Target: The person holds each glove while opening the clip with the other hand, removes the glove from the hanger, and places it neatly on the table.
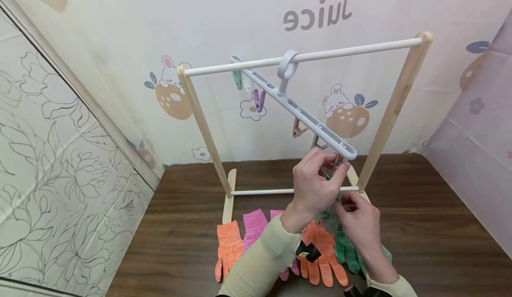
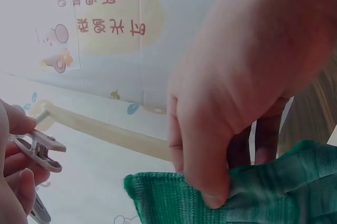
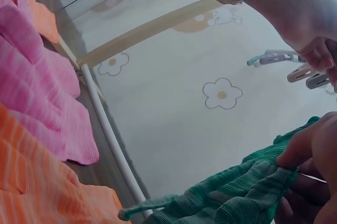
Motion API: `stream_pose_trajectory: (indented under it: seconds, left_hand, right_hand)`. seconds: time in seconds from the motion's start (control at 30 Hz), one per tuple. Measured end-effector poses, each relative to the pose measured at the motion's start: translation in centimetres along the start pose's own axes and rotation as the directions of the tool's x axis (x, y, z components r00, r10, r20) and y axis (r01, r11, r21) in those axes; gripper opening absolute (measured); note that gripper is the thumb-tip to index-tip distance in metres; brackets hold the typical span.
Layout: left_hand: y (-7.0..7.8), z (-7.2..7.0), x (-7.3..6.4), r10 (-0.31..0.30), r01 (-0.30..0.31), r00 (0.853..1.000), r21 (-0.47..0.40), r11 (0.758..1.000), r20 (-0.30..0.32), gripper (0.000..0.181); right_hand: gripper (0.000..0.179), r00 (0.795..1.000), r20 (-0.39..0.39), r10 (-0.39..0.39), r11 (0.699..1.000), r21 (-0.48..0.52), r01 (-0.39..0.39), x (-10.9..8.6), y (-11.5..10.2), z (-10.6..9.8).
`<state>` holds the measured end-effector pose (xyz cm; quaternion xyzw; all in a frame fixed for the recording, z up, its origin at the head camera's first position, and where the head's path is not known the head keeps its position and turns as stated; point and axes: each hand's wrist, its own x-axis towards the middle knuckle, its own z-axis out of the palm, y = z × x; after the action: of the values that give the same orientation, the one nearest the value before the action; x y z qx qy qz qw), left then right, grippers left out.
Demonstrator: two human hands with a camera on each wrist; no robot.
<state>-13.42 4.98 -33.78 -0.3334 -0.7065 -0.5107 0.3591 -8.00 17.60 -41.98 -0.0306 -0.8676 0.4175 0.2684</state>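
My left hand (image 1: 316, 183) pinches a brownish clothespin (image 2: 38, 147) at the near end of the light-grey clip hanger (image 1: 304, 114). In the left wrist view, that clothespin's handles are squeezed between thumb and fingers. Lower and to the right, my right hand (image 1: 362, 223) grips a green knitted glove (image 3: 231, 190) by its cuff, thumb on one side. The glove's cuff edge is just below the clothespin, and part of the glove is hidden behind my hands in the head view. Other clothespins, purple (image 1: 258, 100), green (image 1: 238, 79) and brown (image 1: 298, 129), hang along the bar.
The hanger's hook (image 1: 287, 68) sits over the white top rod (image 1: 356, 50) of a wooden rack (image 1: 394, 110). On the dark wood table (image 1: 172, 243) lie orange gloves (image 1: 230, 243), pink gloves (image 1: 256, 226) and another green glove (image 1: 351, 252). A printed cloth (image 1: 224, 17) stands behind.
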Motion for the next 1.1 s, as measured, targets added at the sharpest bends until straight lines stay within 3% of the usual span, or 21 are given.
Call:
stream_pose_trajectory:
  seconds: [0.53,0.8,1.1]
  left_hand:
    - [-0.1,0.1,-0.2,0.003,-0.004,0.999,-0.025,1.000,-0.052,0.021]
    - [-0.2,0.2,-0.3,-0.009,0.008,0.999,-0.019,1.000,-0.039,0.022]
    - [-0.3,0.2,-0.4,-0.011,0.011,1.000,-0.019,1.000,-0.027,0.022]
  right_hand:
    - [0.015,0.998,0.062,0.018,1.000,-0.004,-0.018,0.2,1.0,-1.1]
    - [0.016,0.995,0.070,0.067,0.998,0.007,-0.068,0.5,1.7,-2.6]
    - [0.027,0.978,0.120,0.172,0.985,-0.023,-0.171,0.7,3.3,-4.8]
